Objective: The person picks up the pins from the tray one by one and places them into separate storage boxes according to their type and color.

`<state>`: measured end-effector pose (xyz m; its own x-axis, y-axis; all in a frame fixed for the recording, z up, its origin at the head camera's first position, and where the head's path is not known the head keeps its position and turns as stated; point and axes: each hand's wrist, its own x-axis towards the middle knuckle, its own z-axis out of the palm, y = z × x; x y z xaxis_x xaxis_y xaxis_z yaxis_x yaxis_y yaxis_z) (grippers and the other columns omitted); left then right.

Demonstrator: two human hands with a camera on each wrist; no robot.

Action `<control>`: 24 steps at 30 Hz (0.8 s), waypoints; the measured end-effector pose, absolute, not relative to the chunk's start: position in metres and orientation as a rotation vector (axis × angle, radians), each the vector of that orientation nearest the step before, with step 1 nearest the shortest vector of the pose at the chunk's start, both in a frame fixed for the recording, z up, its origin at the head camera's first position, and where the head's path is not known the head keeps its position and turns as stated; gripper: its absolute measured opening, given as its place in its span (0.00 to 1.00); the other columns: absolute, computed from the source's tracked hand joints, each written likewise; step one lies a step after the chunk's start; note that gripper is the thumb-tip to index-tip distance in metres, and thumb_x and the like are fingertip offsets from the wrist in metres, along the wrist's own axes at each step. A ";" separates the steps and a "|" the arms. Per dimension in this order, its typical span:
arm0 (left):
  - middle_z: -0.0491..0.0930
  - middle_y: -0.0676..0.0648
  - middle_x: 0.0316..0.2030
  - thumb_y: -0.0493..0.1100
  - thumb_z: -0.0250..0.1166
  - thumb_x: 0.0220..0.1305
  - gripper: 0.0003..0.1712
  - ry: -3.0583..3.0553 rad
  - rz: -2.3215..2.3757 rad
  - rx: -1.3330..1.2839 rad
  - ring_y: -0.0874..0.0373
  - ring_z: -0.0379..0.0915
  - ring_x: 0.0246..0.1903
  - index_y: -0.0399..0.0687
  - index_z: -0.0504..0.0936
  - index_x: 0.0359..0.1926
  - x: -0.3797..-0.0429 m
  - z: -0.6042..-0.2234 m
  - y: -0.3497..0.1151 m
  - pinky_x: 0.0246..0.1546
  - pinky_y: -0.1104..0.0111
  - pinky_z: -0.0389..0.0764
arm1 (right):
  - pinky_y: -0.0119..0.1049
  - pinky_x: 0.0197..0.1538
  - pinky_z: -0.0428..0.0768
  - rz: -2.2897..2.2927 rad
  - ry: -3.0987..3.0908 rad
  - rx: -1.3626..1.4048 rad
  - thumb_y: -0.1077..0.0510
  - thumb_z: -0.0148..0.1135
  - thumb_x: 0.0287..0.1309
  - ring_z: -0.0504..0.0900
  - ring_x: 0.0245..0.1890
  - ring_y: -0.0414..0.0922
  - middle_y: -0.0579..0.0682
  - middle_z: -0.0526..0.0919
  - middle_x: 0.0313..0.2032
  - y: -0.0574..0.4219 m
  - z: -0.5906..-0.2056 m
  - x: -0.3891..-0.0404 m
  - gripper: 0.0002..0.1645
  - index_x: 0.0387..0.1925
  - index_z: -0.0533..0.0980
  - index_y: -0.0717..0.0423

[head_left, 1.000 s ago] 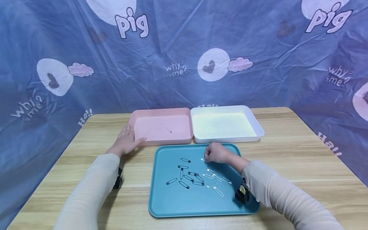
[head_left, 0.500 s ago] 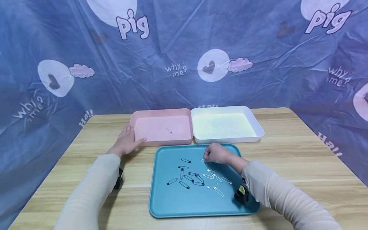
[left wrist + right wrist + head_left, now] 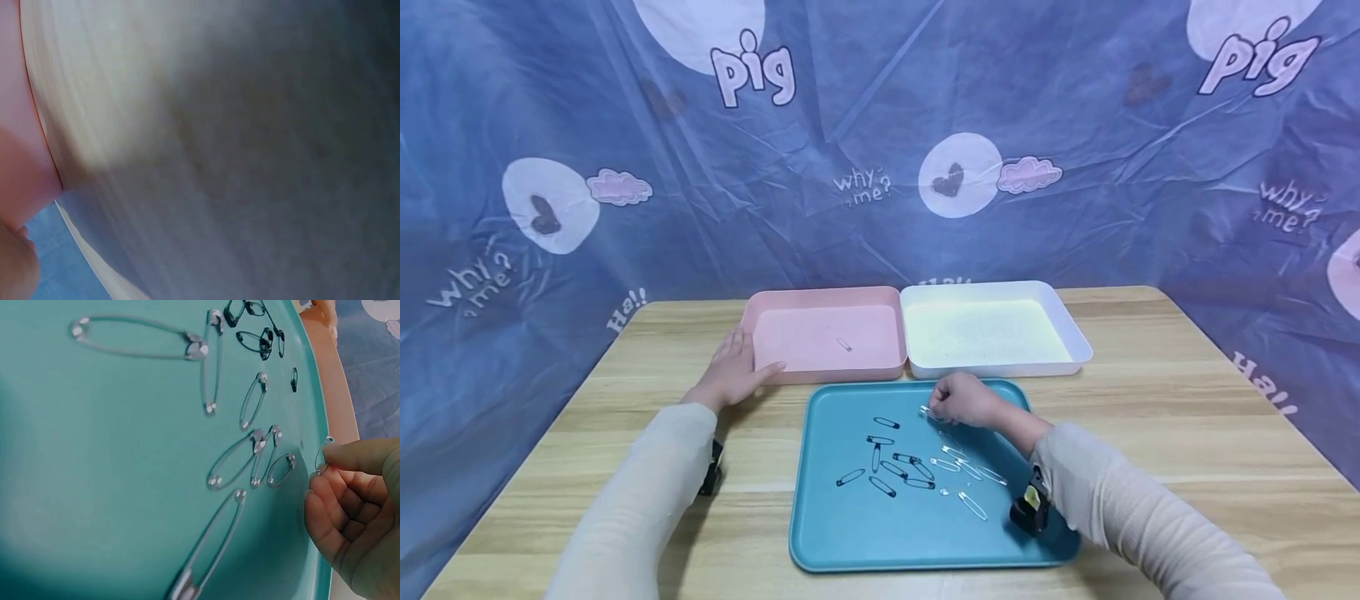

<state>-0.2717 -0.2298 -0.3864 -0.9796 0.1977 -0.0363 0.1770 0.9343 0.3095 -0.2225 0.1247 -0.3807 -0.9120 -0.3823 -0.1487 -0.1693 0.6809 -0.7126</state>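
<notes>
My right hand (image 3: 966,402) pinches a silver safety pin (image 3: 320,461) between thumb and forefinger over the far right part of the teal tray (image 3: 925,542). Several more silver safety pins (image 3: 972,506) lie on the tray's right half, some overlapping. To their left is a loose group of black safety pins (image 3: 882,487). My left hand (image 3: 733,373) rests at the near left corner of the pink bin (image 3: 827,377), fingers along its side and thumb against its front. The left wrist view catches only part of that hand (image 3: 15,265) beside the pink wall.
One safety pin (image 3: 844,344) lies in the pink bin. A white bin (image 3: 1000,369) stands against that bin's right side, both just behind the teal tray. Small bright bits (image 3: 944,492) lie among the silver pins. A blue printed cloth (image 3: 880,100) hangs behind the wooden table (image 3: 1157,400).
My right hand has shifted slightly left and away over the tray, and the pinched silver safety pin shows farther out from the fingertips. The left hand stays at the pink bin.
</notes>
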 end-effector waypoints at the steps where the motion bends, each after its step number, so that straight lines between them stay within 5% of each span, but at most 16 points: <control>1: 0.31 0.29 0.62 0.72 0.40 0.53 0.58 3.023 0.471 0.288 0.39 0.26 0.61 0.25 0.34 0.61 -0.272 -0.387 -0.230 0.59 0.52 0.34 | 0.31 0.22 0.71 -1.078 2.602 -0.440 0.67 0.56 0.49 0.70 0.16 0.41 0.47 0.70 0.12 0.124 -0.380 -0.223 0.11 0.15 0.72 0.59; 24: 0.30 0.29 0.62 0.73 0.38 0.52 0.60 3.012 0.450 0.298 0.39 0.25 0.61 0.23 0.34 0.61 -0.275 -0.388 -0.231 0.59 0.52 0.33 | 0.33 0.26 0.73 -1.304 2.525 -0.510 0.68 0.52 0.50 0.72 0.20 0.43 0.50 0.73 0.17 0.103 -0.368 -0.235 0.06 0.22 0.73 0.61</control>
<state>-0.2750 -0.2313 -0.3877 -0.9777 0.2036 -0.0515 0.1796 0.9378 0.2973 -0.2350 0.1027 -0.3684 -0.9063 -0.4179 -0.0630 -0.1907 0.5373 -0.8215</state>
